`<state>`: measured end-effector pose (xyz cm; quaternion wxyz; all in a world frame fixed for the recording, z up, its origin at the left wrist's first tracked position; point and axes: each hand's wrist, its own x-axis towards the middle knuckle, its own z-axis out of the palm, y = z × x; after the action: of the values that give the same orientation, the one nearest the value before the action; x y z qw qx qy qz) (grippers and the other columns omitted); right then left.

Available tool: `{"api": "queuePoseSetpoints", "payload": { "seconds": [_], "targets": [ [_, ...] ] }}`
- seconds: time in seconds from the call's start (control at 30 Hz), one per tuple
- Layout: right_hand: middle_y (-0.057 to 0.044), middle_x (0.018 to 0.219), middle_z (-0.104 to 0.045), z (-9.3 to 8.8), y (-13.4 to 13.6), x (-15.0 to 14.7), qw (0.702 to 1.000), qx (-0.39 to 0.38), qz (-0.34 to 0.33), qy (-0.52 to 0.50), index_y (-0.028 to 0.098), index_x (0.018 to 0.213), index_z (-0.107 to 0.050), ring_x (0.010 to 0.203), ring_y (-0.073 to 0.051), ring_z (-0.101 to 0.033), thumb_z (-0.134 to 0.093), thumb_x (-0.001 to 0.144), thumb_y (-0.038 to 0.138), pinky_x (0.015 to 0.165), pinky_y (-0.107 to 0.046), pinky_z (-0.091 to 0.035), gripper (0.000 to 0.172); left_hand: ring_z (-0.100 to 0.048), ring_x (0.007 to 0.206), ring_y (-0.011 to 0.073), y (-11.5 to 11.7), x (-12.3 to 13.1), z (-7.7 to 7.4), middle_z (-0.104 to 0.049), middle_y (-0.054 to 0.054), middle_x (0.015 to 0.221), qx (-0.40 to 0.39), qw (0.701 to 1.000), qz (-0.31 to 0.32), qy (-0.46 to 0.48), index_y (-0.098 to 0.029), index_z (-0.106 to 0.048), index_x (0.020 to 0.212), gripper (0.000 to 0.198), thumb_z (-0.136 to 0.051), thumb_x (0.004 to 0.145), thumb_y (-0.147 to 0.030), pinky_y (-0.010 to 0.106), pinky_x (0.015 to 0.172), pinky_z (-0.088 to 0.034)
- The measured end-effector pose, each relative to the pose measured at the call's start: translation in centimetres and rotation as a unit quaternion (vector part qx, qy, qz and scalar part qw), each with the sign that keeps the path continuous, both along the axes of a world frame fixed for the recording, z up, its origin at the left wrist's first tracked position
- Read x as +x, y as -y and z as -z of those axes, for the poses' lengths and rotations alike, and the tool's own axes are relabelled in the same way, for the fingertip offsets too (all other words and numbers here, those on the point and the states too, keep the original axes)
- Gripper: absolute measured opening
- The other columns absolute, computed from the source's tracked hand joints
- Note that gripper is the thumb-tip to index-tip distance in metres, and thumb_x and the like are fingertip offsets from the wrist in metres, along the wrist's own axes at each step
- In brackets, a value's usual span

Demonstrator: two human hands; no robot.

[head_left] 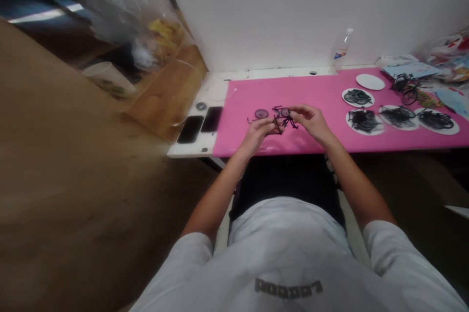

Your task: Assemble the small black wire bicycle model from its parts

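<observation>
The left hand (261, 132) and right hand (310, 119) pinch one black model bicycle frame (284, 115) over the pink surface (330, 143). One loose wheel (261, 113) lies just beside it. Two phones (190, 129) lie to the left and five white plates (370, 81) to the right, four holding black parts (365, 120).

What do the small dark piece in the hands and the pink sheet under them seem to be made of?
The small dark piece looks like moulded plastic or thin metal: black, slender struts, too blurred to settle. The pink sheet seems smooth plastic or vinyl, glossy: it lies flat and shows reflections near its front edge.
</observation>
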<state>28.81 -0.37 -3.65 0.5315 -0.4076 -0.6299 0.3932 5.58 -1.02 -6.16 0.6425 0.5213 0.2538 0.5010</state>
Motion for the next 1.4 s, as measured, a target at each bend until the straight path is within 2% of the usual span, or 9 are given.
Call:
{"api": "queuePoseSetpoints", "payload": {
  "seconds": [0.1,0.2,0.47,0.63,0.8,0.97,1.1,1.23,1.4],
  "targets": [
    [-0.007,0.119,-0.085,-0.3,0.2,0.0,1.0,0.007,-0.007,-0.003,0.028,0.114,-0.088,0.112,-0.024,-0.078,-0.093,0.084,0.065,0.104,-0.042,-0.065,0.048,-0.084,0.098,0.0267,-0.1,0.1,0.4,-0.086,0.01,0.101,0.012,1.0,-0.003,0.0,-0.02,-0.086,0.103,0.035,-0.092,0.082,-0.047,0.042,0.1,-0.064],
    [-0.007,0.12,-0.085,-0.3,0.1,0.2,1.0,0.009,-0.005,-0.005,0.028,0.115,-0.088,0.111,-0.024,-0.078,-0.092,0.085,0.064,0.105,-0.043,-0.065,0.047,-0.084,0.1,0.0278,-0.2,0.1,0.4,-0.086,0.011,0.101,0.01,1.0,-0.006,0.003,-0.019,-0.086,0.104,0.036,-0.091,0.082,-0.047,0.044,0.102,-0.064],
    [-0.007,0.113,-0.086,0.5,-0.5,0.3,1.0,-0.006,0.009,-0.004,0.028,0.11,-0.089,0.101,-0.022,-0.079,-0.095,0.08,0.065,0.092,-0.039,-0.067,0.048,-0.083,0.104,0.0302,-0.3,-0.5,-0.2,-0.086,0.014,0.105,-0.026,0.999,-0.005,0.037,-0.017,-0.083,0.112,0.044,-0.085,0.08,-0.048,0.048,0.104,-0.063],
    [-0.008,0.11,-0.086,0.7,-0.5,0.3,1.0,-0.014,-0.003,0.009,0.026,0.108,-0.089,0.096,-0.022,-0.08,-0.095,0.081,0.062,0.09,-0.039,-0.068,0.046,-0.079,0.119,0.0323,-0.8,-1.1,0.1,-0.083,0.017,0.119,-0.004,0.999,-0.021,0.038,-0.019,-0.08,0.117,0.051,-0.08,0.081,-0.054,0.049,0.105,-0.063],
    [-0.008,0.107,-0.087,0.3,-0.1,0.1,1.0,-0.024,-0.006,0.001,0.025,0.103,-0.09,0.092,-0.022,-0.079,-0.098,0.077,0.062,0.088,-0.04,-0.068,0.046,-0.077,0.124,0.0297,-0.8,-0.8,0.2,-0.081,0.015,0.131,-0.004,0.998,-0.038,0.047,-0.021,-0.082,0.119,0.052,-0.093,0.075,-0.045,0.043,0.103,-0.063],
    [-0.007,0.105,-0.086,0.2,0.1,-0.1,1.0,-0.026,-0.009,-0.006,0.025,0.102,-0.089,0.091,-0.022,-0.079,-0.099,0.075,0.062,0.088,-0.04,-0.068,0.047,-0.08,0.118,0.0277,-0.6,-0.1,0.5,-0.081,0.014,0.134,0.004,0.999,-0.044,0.01,-0.024,-0.083,0.12,0.049,-0.098,0.079,-0.046,0.041,0.101,-0.064],
    [-0.007,0.104,-0.086,0.1,0.3,-0.3,0.999,-0.024,-0.02,-0.006,0.025,0.103,-0.088,0.091,-0.023,-0.08,-0.099,0.077,0.061,0.09,-0.042,-0.069,0.046,-0.082,0.112,0.0277,-0.6,0.2,0.9,-0.084,0.013,0.127,0.002,1.0,-0.003,-0.011,-0.023,-0.085,0.119,0.049,-0.098,0.081,-0.05,0.044,0.105,-0.065],
    [-0.007,0.1,-0.086,-0.1,0.5,-0.5,0.999,-0.029,-0.022,-0.012,0.024,0.102,-0.088,0.09,-0.024,-0.08,-0.099,0.075,0.064,0.091,-0.045,-0.07,0.05,-0.084,0.111,0.0294,-0.5,0.4,1.1,-0.086,0.013,0.119,0.012,1.0,0.007,-0.025,-0.021,-0.086,0.122,0.049,-0.097,0.084,-0.05,0.05,0.111,-0.063],
    [-0.007,0.106,-0.086,-0.4,0.7,-0.5,0.999,-0.037,-0.019,-0.013,0.024,0.102,-0.088,0.097,-0.024,-0.08,-0.1,0.074,0.063,0.095,-0.043,-0.068,0.05,-0.085,0.11,0.032,-0.2,0.4,0.8,-0.087,0.014,0.116,0.014,1.0,0.016,-0.014,-0.02,-0.085,0.125,0.05,-0.096,0.086,-0.049,0.053,0.113,-0.062]
  ]
}}
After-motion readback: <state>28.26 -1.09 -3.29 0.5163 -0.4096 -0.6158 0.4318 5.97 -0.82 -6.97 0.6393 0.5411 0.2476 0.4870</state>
